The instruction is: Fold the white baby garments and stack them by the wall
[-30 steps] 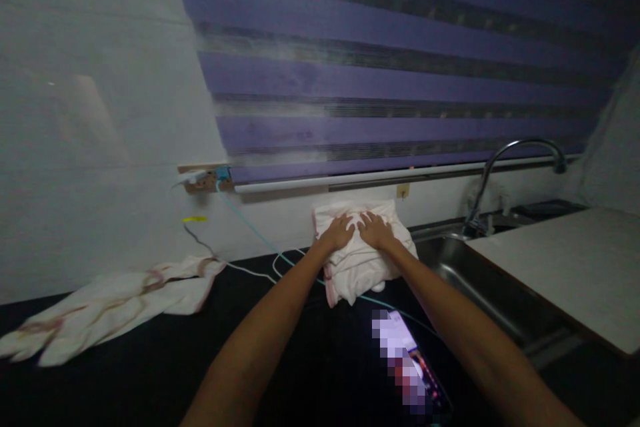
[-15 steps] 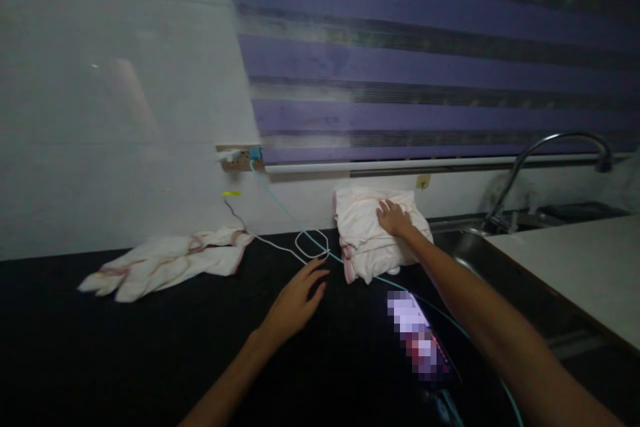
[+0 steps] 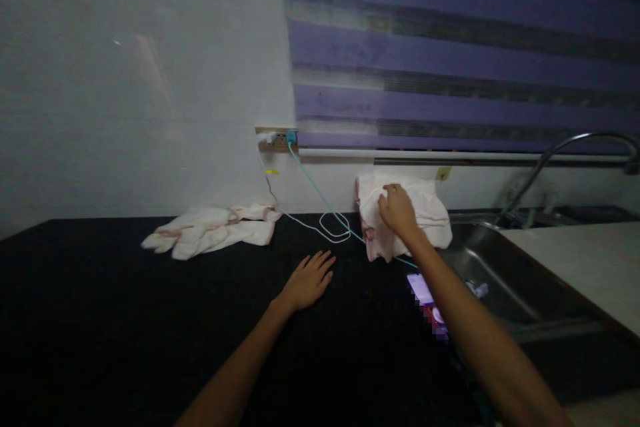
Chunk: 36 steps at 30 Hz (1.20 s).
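My right hand (image 3: 399, 210) is over a folded white cloth (image 3: 431, 217) with pinkish edging, which lies against the back wall. Its fingers are bent in toward the thumb and appear to pinch the upper layer; the fingertips are partly hard to make out. Flat on the black countertop, fingers spread, rests my left hand (image 3: 306, 282), holding nothing. Farther left, a second white cloth (image 3: 213, 230) with pinkish bands lies crumpled along the wall. A white cable (image 3: 320, 232) loops on the counter between the two cloths.
A lit phone (image 3: 421, 288) lies beside my right forearm, partly covered by it. A teal cable (image 3: 320, 193) runs down from the wall socket (image 3: 277, 139). To the right are a steel sink (image 3: 493, 263) and a curved faucet (image 3: 543, 157). A striped purple blind (image 3: 450, 60) hangs behind.
The view has shifted, so the scene sits farther right. My right hand's fingers have gone from spread on the folded cloth to bent. My left hand now lies flatter on the counter.
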Tool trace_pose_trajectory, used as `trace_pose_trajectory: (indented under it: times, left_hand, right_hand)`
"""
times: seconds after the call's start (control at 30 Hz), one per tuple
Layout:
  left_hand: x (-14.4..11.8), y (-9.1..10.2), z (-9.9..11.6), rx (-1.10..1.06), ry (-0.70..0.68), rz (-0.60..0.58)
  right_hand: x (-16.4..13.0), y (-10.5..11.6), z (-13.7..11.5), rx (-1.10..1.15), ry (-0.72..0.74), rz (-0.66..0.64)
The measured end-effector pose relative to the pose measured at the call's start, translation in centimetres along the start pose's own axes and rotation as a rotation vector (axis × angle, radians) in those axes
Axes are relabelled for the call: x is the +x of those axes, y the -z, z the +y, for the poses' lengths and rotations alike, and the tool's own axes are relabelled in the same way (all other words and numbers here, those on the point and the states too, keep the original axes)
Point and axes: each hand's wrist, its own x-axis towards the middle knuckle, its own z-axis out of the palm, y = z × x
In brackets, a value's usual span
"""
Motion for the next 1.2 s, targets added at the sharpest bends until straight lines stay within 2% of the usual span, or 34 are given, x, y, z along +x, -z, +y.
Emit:
trace_pose_trajectory:
  times: [0.07, 0.13, 0.2, 0.27, 0.37, 0.57, 0.7, 0.8, 0.87, 0.93, 1.0, 1.03, 1.13, 1.2]
  left_hand:
    - [0.0, -0.2, -0.2, 0.007, 0.002, -0.002]
    - [0.0, -0.3, -0.3, 0.020, -0.006, -0.003]
    - [0.0, -0.3, -0.4, 0.027, -0.027, 0.004]
    - [0.0, -0.2, -0.5, 0.025, -0.036, 0.006]
    - [-0.1, 0.0, -0.5, 0.015, -0.019, 0.005]
    - [-0.4, 0.3, 0.4, -0.030, -0.020, 0.034]
    - [-0.4, 1.0, 0.3, -0.068, -0.032, 0.151]
    - [-1.0, 2.7, -2.6, -0.010, 0.068, 0.305]
    - [-1.9, 4.4, -5.7, 0.056, 0.232, 0.416]
    - [-2.9, 5.7, -8.9, 0.109, 0.460, 0.479]
    - [-3.7, 6.2, -11.3, 0.122, 0.680, 0.438]
    - [-3.9, 6.2, -12.1, 0.128, 0.730, 0.382]
    - [-3.9, 5.3, -12.8, 0.188, 0.683, 0.220]
    - [-3.8, 4.9, -12.7, 0.238, 0.646, 0.197]
  right_hand:
    - [-4.6, -2.1, -3.5, 0.202, 0.115, -0.007]
    - [-9.1, -5.0, -6.0, 0.308, 0.165, -0.110]
    - [-12.3, -7.9, -7.3, 0.344, 0.183, -0.213]
    - [-13.6, -9.9, -7.5, 0.345, 0.186, -0.283]
    - [-13.4, -11.4, -7.0, 0.333, 0.178, -0.307]
    - [-13.0, -12.0, -6.7, 0.296, 0.197, -0.286]
    - [-13.4, -12.4, -6.6, 0.309, 0.217, -0.276]
    - [-13.4, -12.7, -6.5, 0.324, 0.220, -0.245]
    - [-13.5, -12.8, -6.5, 0.335, 0.216, -0.224]
    - [-13.6, -12.7, -6.7, 0.338, 0.213, -0.214]
    - [-13.6, -12.5, -6.9, 0.333, 0.210, -0.212]
    - [-13.6, -12.4, -7.0, 0.330, 0.209, -0.212]
    - [-13.6, -12.2, -7.1, 0.316, 0.202, -0.214]
    - [-13.6, -12.2, -7.1, 0.305, 0.198, -0.222]
